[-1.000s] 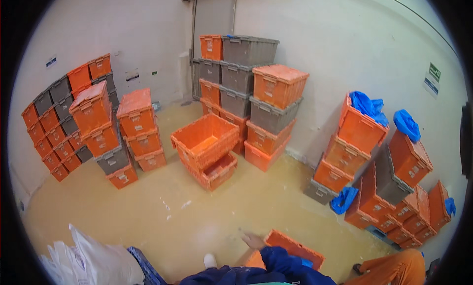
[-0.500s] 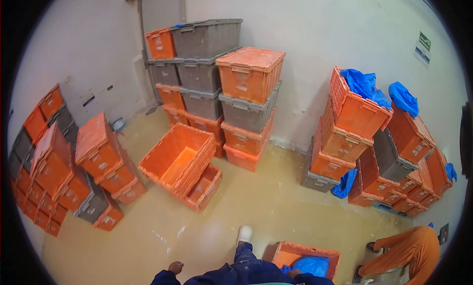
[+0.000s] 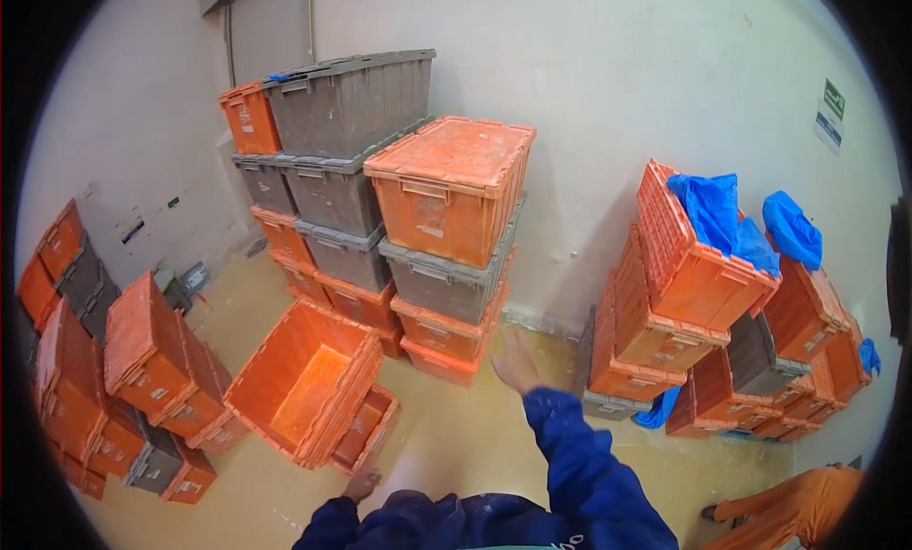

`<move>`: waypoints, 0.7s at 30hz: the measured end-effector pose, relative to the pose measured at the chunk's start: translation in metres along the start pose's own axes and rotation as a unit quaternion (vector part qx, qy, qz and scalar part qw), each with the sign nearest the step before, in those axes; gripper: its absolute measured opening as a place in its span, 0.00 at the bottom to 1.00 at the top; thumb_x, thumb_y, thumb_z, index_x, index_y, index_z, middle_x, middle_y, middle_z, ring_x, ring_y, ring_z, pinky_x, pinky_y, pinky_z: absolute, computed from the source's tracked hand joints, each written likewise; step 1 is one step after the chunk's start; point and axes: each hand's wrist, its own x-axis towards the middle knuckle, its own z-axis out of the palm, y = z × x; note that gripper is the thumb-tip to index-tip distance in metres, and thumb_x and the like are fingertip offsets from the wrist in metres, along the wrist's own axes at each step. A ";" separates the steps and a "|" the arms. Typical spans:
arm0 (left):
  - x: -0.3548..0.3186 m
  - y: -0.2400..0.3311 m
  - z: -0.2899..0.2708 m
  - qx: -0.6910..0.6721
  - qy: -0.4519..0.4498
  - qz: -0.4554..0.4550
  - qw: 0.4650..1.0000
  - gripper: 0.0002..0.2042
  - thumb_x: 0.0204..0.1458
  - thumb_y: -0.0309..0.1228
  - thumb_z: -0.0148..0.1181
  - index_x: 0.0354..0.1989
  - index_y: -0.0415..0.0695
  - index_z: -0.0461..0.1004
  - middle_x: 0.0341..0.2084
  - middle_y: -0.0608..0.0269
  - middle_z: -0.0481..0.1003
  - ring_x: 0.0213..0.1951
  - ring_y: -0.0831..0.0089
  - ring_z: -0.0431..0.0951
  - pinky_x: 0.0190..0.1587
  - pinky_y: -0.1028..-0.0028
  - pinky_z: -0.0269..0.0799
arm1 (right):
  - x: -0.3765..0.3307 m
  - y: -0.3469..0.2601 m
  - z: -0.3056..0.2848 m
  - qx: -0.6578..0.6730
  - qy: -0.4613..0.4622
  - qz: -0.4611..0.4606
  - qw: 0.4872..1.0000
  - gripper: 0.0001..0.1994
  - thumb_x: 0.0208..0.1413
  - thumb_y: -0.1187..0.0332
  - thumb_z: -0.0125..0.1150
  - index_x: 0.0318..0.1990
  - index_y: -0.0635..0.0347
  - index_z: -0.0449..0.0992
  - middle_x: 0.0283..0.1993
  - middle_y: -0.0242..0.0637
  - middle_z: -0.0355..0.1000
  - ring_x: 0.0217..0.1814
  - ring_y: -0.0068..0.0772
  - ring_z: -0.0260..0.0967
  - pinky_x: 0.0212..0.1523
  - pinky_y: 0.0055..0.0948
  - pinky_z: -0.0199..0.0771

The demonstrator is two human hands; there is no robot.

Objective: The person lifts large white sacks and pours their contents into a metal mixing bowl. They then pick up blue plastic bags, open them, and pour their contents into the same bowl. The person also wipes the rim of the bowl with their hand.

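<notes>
My right hand [image 3: 514, 362] is stretched out forward on a blue sleeve, fingers apart and holding nothing, in front of a stack of closed orange and grey crates [image 3: 446, 265]. An orange lidded crate [image 3: 454, 187] tops that stack. My left hand [image 3: 362, 483] hangs low near my body, only its fingertips showing, next to an open orange crate [image 3: 306, 381] that lies tilted on other crates on the floor.
Grey and orange crates [image 3: 328, 142] are stacked in the corner. More orange crates [image 3: 142, 379] stand along the left wall. Tilted crates with blue plastic bags [image 3: 717, 218] lean at the right. A person in orange clothing [image 3: 798, 507] is at the lower right.
I have moved closer to the stacked crates. My right arm has risen and reached forward toward the stack. The orange crate with blue plastic by my feet is out of view.
</notes>
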 end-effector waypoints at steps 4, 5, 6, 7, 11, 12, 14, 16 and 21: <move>0.110 0.031 -0.066 0.013 0.045 0.064 0.997 0.10 0.56 0.31 0.50 0.38 0.38 0.73 0.34 0.54 0.74 0.37 0.61 0.73 0.41 0.66 0.68 | 0.166 -0.087 -0.059 -0.035 0.136 -0.182 0.973 0.28 0.47 0.67 0.60 0.57 0.66 0.63 0.62 0.56 0.55 0.64 0.57 0.53 0.63 0.43 0.56; 0.153 0.079 -0.069 -0.019 0.040 0.039 0.998 0.07 0.57 0.29 0.51 0.40 0.39 0.72 0.35 0.59 0.74 0.36 0.68 0.72 0.41 0.69 0.69 | 0.195 -0.077 -0.065 -0.077 0.138 -0.196 0.968 0.28 0.47 0.67 0.60 0.57 0.64 0.63 0.62 0.55 0.55 0.64 0.56 0.53 0.63 0.44 0.56; 0.184 0.104 -0.091 -0.102 0.067 0.036 0.992 0.10 0.56 0.29 0.53 0.42 0.37 0.71 0.37 0.57 0.74 0.39 0.66 0.73 0.45 0.69 0.69 | 0.229 -0.085 -0.065 -0.092 0.147 -0.223 0.959 0.28 0.46 0.66 0.61 0.57 0.63 0.63 0.62 0.55 0.55 0.64 0.55 0.53 0.63 0.44 0.56; 0.216 0.127 -0.114 -0.185 0.095 0.036 0.977 0.12 0.55 0.30 0.54 0.44 0.36 0.71 0.39 0.55 0.75 0.42 0.64 0.75 0.48 0.69 0.69 | 0.259 -0.092 -0.062 -0.108 0.157 -0.253 0.949 0.28 0.46 0.66 0.62 0.57 0.62 0.63 0.62 0.54 0.55 0.64 0.55 0.53 0.64 0.44 0.55; 0.329 0.302 -0.189 -0.101 0.111 0.184 0.971 0.16 0.54 0.32 0.57 0.48 0.37 0.70 0.41 0.56 0.75 0.45 0.66 0.74 0.50 0.69 0.69 | 0.348 -0.065 -0.046 -0.178 0.203 -0.254 0.929 0.24 0.47 0.63 0.59 0.53 0.62 0.66 0.55 0.49 0.61 0.58 0.49 0.58 0.57 0.43 0.60; 0.355 0.345 -0.208 -0.069 0.106 0.216 0.968 0.16 0.53 0.32 0.57 0.48 0.38 0.70 0.42 0.55 0.75 0.46 0.64 0.75 0.50 0.69 0.68 | 0.361 -0.052 -0.038 -0.199 0.202 -0.230 0.931 0.24 0.48 0.61 0.59 0.52 0.60 0.66 0.51 0.46 0.63 0.55 0.46 0.60 0.54 0.42 0.60; 0.420 0.383 -0.254 0.065 0.173 0.317 0.930 0.16 0.51 0.31 0.59 0.48 0.39 0.71 0.44 0.52 0.74 0.48 0.58 0.74 0.52 0.65 0.68 | 0.378 -0.042 -0.023 -0.249 0.232 -0.229 0.912 0.23 0.50 0.56 0.58 0.51 0.58 0.67 0.43 0.40 0.65 0.47 0.40 0.62 0.48 0.38 0.62; 0.464 0.462 -0.286 0.185 0.258 0.436 0.842 0.15 0.49 0.29 0.59 0.46 0.41 0.72 0.42 0.50 0.73 0.45 0.54 0.73 0.51 0.64 0.67 | 0.391 -0.025 -0.019 -0.302 0.265 -0.235 0.885 0.22 0.51 0.53 0.57 0.49 0.56 0.68 0.38 0.36 0.66 0.42 0.36 0.64 0.44 0.34 0.63; 0.553 0.551 -0.320 0.304 0.245 0.443 0.807 0.13 0.50 0.34 0.57 0.42 0.41 0.73 0.35 0.53 0.73 0.41 0.55 0.73 0.44 0.61 0.68 | 0.395 0.002 -0.046 -0.296 0.295 -0.253 0.873 0.18 0.49 0.50 0.58 0.41 0.52 0.71 0.35 0.30 0.67 0.36 0.30 0.66 0.37 0.29 0.63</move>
